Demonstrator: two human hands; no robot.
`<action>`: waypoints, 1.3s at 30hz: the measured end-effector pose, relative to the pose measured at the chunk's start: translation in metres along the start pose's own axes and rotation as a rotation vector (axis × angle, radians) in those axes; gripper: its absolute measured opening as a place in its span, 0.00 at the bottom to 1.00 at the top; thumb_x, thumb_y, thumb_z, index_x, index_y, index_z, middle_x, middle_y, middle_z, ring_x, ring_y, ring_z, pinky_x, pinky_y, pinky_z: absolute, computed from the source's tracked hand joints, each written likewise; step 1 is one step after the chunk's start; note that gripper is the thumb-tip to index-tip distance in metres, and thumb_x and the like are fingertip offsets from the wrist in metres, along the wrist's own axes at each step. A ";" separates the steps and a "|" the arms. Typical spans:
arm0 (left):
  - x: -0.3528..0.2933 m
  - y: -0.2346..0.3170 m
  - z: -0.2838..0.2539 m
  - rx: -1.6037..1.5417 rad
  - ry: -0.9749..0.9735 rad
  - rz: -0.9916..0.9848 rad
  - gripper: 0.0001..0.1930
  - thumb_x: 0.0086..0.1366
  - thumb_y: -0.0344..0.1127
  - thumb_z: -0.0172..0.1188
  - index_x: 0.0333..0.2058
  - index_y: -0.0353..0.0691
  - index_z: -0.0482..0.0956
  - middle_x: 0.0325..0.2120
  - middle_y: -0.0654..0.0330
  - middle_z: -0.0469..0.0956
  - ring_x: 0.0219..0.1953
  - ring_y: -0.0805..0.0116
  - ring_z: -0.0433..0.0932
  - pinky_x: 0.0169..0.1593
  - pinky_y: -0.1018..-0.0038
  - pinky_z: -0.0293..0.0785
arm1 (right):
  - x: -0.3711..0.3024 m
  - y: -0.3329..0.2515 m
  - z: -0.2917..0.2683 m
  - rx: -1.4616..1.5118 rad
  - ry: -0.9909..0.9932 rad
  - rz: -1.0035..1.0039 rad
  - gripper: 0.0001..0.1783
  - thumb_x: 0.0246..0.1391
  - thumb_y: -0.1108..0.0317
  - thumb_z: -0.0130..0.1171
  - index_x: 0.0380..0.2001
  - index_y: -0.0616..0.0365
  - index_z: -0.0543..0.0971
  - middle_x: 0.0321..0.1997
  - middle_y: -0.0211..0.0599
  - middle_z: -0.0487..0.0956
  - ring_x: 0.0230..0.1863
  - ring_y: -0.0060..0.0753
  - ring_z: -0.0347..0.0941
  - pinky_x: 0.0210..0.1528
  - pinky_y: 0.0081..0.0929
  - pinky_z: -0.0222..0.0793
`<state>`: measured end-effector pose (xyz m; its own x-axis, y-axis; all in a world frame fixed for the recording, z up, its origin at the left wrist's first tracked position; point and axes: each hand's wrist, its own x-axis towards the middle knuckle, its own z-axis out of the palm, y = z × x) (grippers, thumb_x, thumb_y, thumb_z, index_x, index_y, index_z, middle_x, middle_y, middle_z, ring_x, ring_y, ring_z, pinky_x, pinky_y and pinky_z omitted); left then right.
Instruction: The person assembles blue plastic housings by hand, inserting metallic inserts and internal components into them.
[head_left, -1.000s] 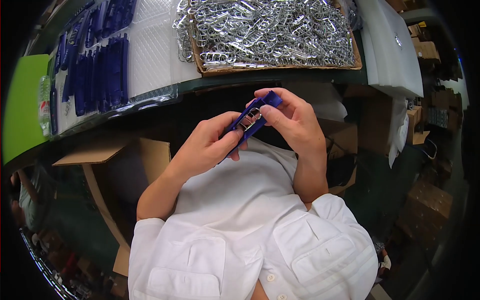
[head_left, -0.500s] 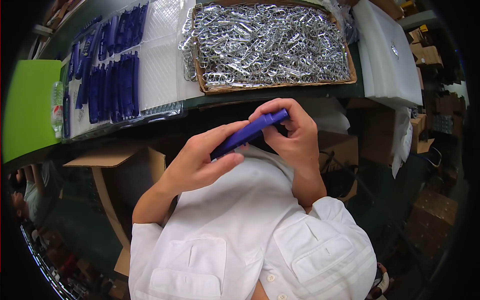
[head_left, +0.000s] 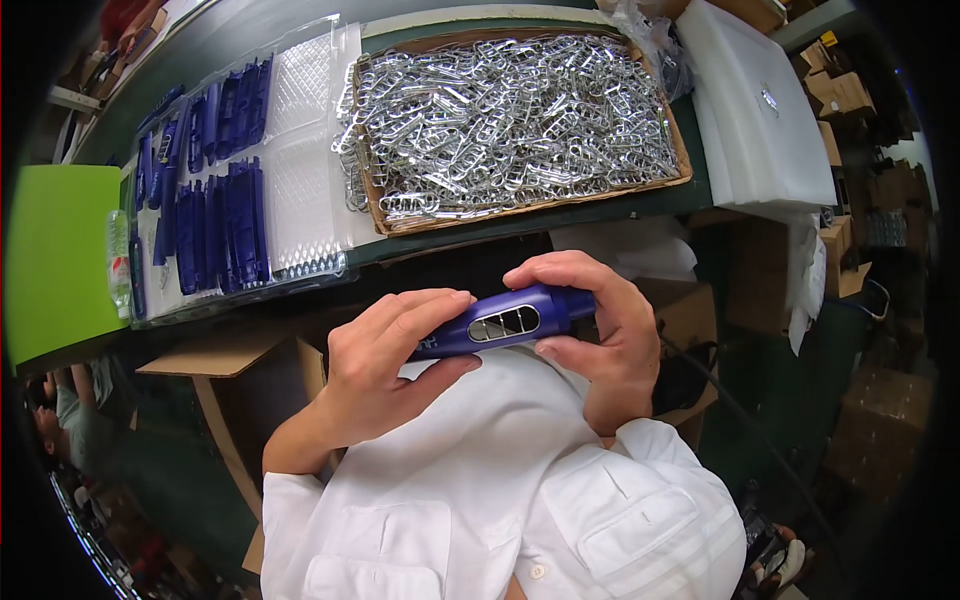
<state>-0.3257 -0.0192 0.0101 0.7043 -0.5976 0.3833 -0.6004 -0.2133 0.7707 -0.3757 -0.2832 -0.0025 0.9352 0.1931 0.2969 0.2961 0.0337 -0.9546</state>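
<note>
A dark blue plastic handle-like housing (head_left: pixel 455 335) is held lengthwise between my two hands, in front of my chest. Its upturned face carries an oval silver frame (head_left: pixel 503 324) with dark openings in it. My left hand (head_left: pixel 385 350) grips the wider left end, fingers above and thumb below. Around the narrower right end, my right hand (head_left: pixel 615 335) is closed, with index finger on top and thumb underneath. Beyond my hands, a shallow cardboard box (head_left: pixel 535 204) on the bench is heaped with shiny silver oval frame parts (head_left: pixel 520 120).
Blue housing parts (head_left: pixel 222 225) lie in rows in a clear plastic tray (head_left: pixel 300 200) at left. Beside it are a plastic bottle (head_left: pixel 118 265) and a green board (head_left: pixel 65 260). White foam sheets (head_left: pixel 755 110) stand at right. An open carton (head_left: pixel 215 355) sits below the bench; another person (head_left: pixel 75 420) is far left.
The blue housing has been turned so its silver-framed face now shows, and it lies more level. Both hands appear lower in the view, still holding it.
</note>
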 end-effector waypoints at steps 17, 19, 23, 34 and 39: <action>0.001 -0.007 -0.010 -0.009 0.000 -0.058 0.33 0.49 0.26 0.81 0.56 0.35 0.81 0.46 0.48 0.87 0.46 0.54 0.87 0.49 0.66 0.84 | 0.004 0.007 0.000 0.187 0.126 0.151 0.32 0.47 0.83 0.74 0.57 0.64 0.78 0.59 0.50 0.83 0.61 0.37 0.79 0.64 0.32 0.74; 0.002 -0.009 -0.011 0.006 0.002 -0.045 0.32 0.51 0.29 0.82 0.55 0.35 0.81 0.47 0.50 0.87 0.46 0.55 0.87 0.47 0.67 0.86 | 0.005 0.007 0.000 0.198 0.141 0.152 0.32 0.47 0.83 0.74 0.57 0.64 0.78 0.59 0.50 0.83 0.61 0.37 0.79 0.64 0.31 0.74; 0.002 -0.012 -0.015 0.055 0.015 -0.064 0.32 0.50 0.26 0.81 0.55 0.37 0.81 0.48 0.50 0.86 0.46 0.55 0.87 0.47 0.67 0.85 | 0.007 0.008 0.001 0.201 0.185 0.151 0.32 0.46 0.82 0.75 0.57 0.64 0.79 0.58 0.50 0.83 0.60 0.37 0.79 0.63 0.32 0.75; -0.001 -0.020 -0.017 0.074 0.009 -0.149 0.30 0.50 0.19 0.76 0.55 0.35 0.82 0.51 0.46 0.84 0.51 0.52 0.86 0.55 0.66 0.82 | 0.009 0.000 0.007 -0.006 0.231 0.132 0.33 0.41 0.86 0.75 0.54 0.60 0.81 0.56 0.49 0.84 0.59 0.44 0.81 0.62 0.35 0.76; 0.003 -0.021 -0.013 0.167 0.037 -0.042 0.30 0.50 0.20 0.77 0.55 0.36 0.82 0.51 0.46 0.85 0.51 0.51 0.86 0.52 0.65 0.84 | 0.009 -0.003 0.001 0.017 0.199 0.113 0.33 0.41 0.86 0.75 0.54 0.60 0.80 0.57 0.49 0.84 0.59 0.45 0.82 0.61 0.36 0.77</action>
<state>-0.3060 -0.0066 0.0023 0.7417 -0.5575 0.3728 -0.6223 -0.3648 0.6925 -0.3683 -0.2803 0.0026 0.9826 -0.0008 0.1859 0.1857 0.0393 -0.9818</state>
